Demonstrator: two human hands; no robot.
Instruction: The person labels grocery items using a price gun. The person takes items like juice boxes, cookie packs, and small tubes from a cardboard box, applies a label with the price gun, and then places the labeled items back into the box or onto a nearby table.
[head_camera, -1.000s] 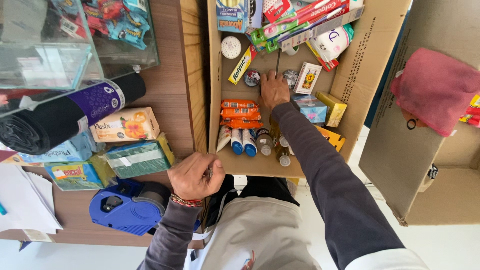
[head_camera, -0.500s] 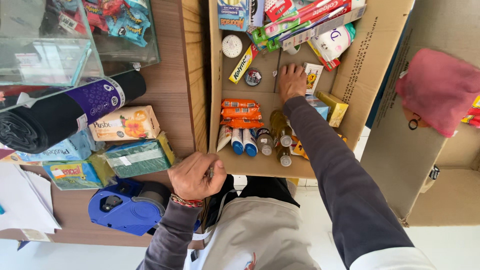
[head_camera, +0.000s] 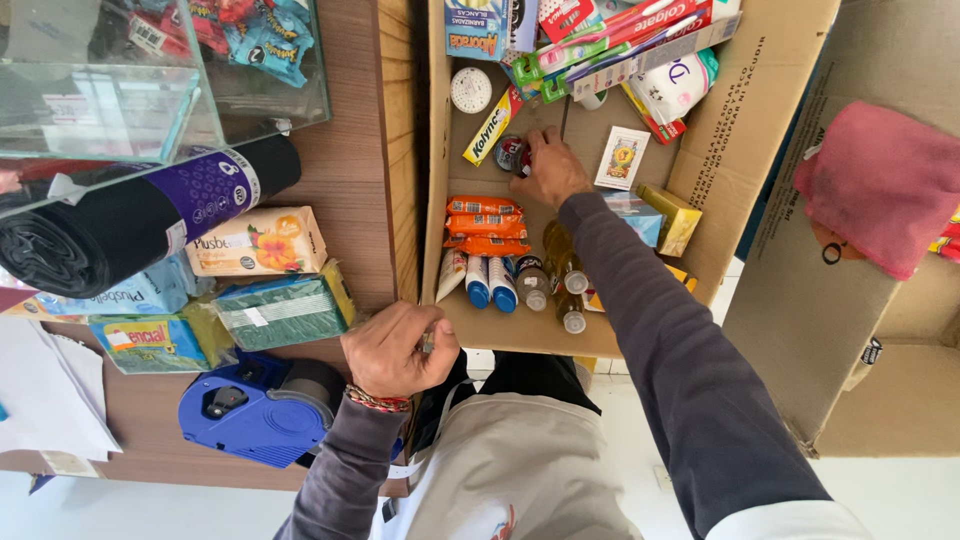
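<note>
I see my right hand (head_camera: 552, 172) resting fingers-down on a small round tin (head_camera: 511, 153) with a dark red and silver top, lying flat on the floor of the open cardboard box (head_camera: 770, 120), near its back. My left hand (head_camera: 395, 350) is curled at the box's near edge, pinching something too small to tell.

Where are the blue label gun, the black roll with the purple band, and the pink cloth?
blue label gun (head_camera: 255, 410), head view, on its blue body.
black roll (head_camera: 90, 235), head view, on its black middle.
pink cloth (head_camera: 880, 185), head view, on its centre.
</note>
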